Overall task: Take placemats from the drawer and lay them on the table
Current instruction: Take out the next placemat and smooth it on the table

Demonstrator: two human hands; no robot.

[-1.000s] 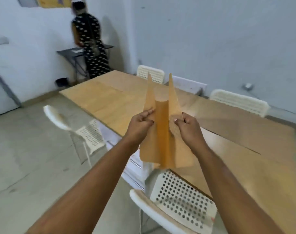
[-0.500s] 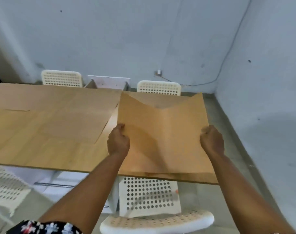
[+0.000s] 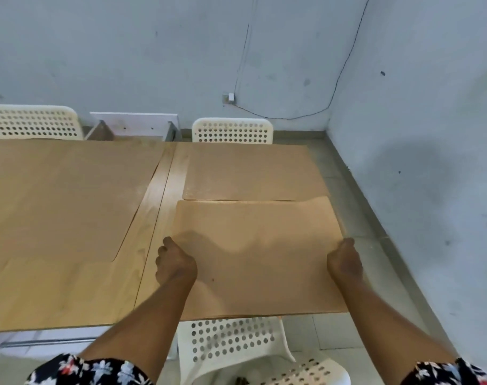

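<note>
A tan placemat point(image 3: 261, 254) lies at the near right corner of the wooden table point(image 3: 70, 295), its far right corner slightly lifted. My left hand point(image 3: 174, 262) grips its left edge and my right hand point(image 3: 345, 262) grips its right edge, fingers curled. A second tan placemat point(image 3: 250, 172) lies flat just beyond it at the far right. A third placemat point(image 3: 62, 201) covers the table's left part.
An open white drawer point(image 3: 134, 126) shows at the table's far side between two white perforated chairs point(image 3: 35, 122) point(image 3: 232, 130). Another white chair point(image 3: 236, 354) stands right below me at the near edge. The wall and floor lie close on the right.
The view swung from the room to this table end. The placemat went from folded upright between my hands to spread out and lowered onto the near right corner.
</note>
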